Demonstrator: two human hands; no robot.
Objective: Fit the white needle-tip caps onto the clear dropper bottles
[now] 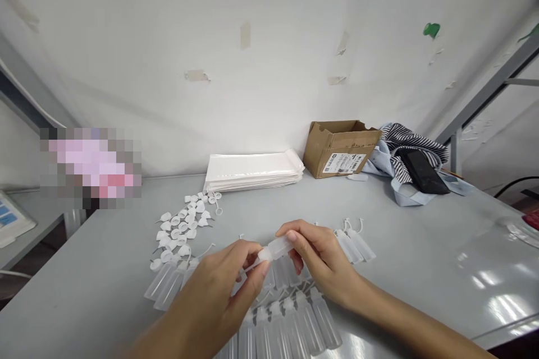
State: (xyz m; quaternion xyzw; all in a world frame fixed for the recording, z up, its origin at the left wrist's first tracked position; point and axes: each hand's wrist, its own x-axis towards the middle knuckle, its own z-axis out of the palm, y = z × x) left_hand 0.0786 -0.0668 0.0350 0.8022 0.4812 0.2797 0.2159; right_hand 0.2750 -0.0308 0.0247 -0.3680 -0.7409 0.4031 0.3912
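Observation:
Between my hands is a small translucent squeeze bottle (279, 247), tilted over the table. My right hand (324, 258) is closed around its body. At the bottle's neck, my left hand (223, 277) pinches the white cap (264, 254) between thumb and fingers. Below my hands lie several similar bottles (290, 328) side by side, with white tops and thin strap tails. More bottles (168, 286) rest by my left wrist, and others (356, 244) lie beyond my right hand. Loose white caps (181, 227), some with thin needle tips, are scattered to the left.
A stack of white padded envelopes (252, 171) lies by the wall. Beside it stands an open cardboard box (341, 148). Striped and blue cloth (406, 140) with a black phone-like object (423, 171) is at the right rear. A pixelated patch covers something at the left.

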